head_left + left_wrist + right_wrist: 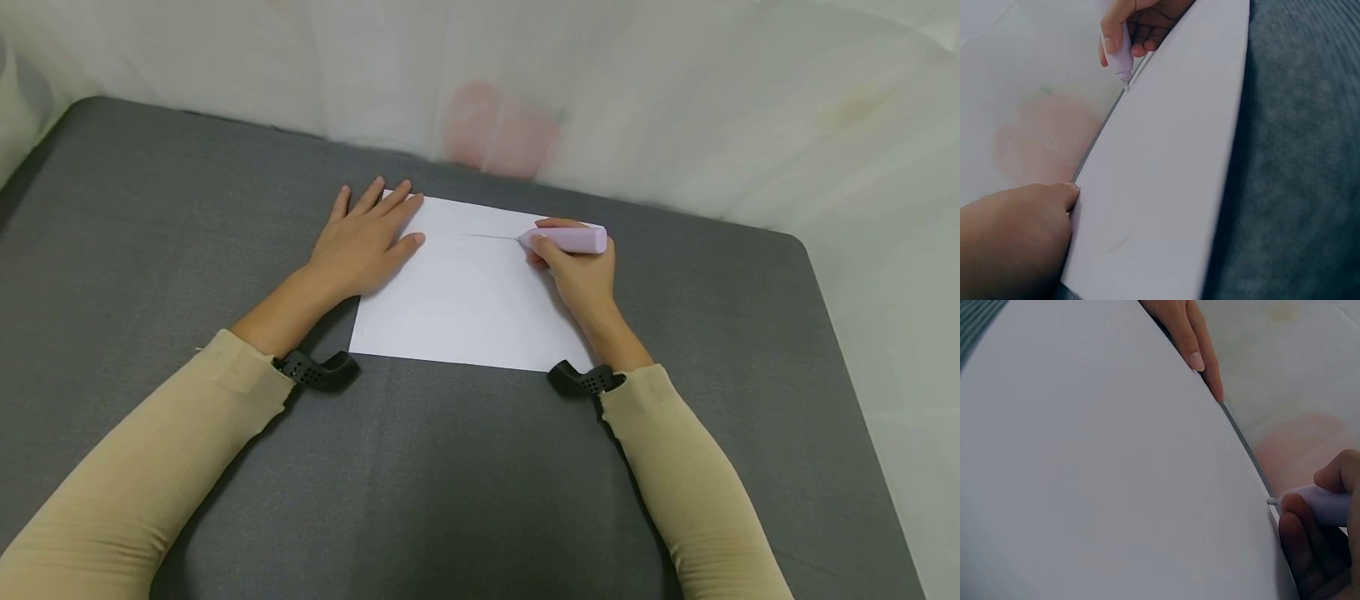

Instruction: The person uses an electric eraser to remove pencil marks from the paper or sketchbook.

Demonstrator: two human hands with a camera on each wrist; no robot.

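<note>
1. I sit at a dark grey table (pixel 465 467) with a soft, fabric-like top and rounded corners; it fills most of what I see from my head.
2. Beyond the table's far edge, from 10 to 2 o'clock, hangs a pale, blurred backdrop (pixel 675 100), with a faint pink patch (pixel 498 129) at about 12 o'clock.
3. A white sheet of paper (pixel 465 300) lies flat on the table just past the middle, turned slightly so its far left corner points toward 11 o'clock.
4. My left hand (pixel 363 242) lies flat on the sheet's far left corner, at about 10 o'clock from the paper's middle, fingers straight and spread, pressing the sheet down.
5. My right hand (pixel 581 271) rests on the sheet's right edge, at about 2 o'clock from the paper's middle, with its fingers curled around a pale pink pen (pixel 570 240).
6. The pen lies nearly level, its tip pointing toward 9 o'clock and touching the paper.
7. A thin grey line (pixel 489 236) runs along the paper from the pen tip toward my left hand and stops short of it.
8. My hands are well apart, with the line and bare paper between them.
9. I wear beige long sleeves (pixel 150 475), with a black strap (pixel 318 369) at each wrist.
</note>
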